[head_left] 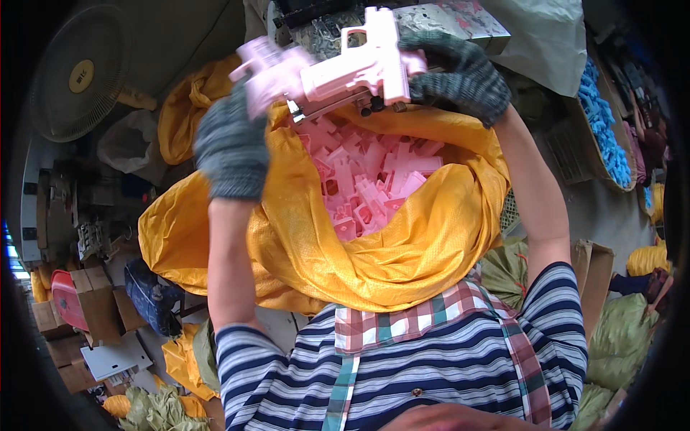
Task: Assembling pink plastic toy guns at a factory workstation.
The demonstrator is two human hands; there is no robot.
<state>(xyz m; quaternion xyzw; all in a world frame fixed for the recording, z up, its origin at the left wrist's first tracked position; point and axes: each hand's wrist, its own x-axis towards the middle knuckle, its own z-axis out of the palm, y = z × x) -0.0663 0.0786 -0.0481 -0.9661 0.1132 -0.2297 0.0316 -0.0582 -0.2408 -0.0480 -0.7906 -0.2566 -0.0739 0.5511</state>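
My left hand, in a grey knitted glove, is closed at the lower end of a pink plastic toy pistol, blurred by motion. My right hand, gloved alike, grips a second pink toy pistol. Where the two pistols meet, one overlaps the other, and I cannot tell if they touch. Just under them shows a metal fixture with dark knobs. Below, a yellow woven sack gapes open, full of many pink plastic toy gun parts. Most of the fingers of both hands are hidden.
At the left stands a round fan, with a white bag near it. Blue plastic pieces fill a container at the right. Cardboard boxes and green sacks lie around me. A patterned machine top is at the back.
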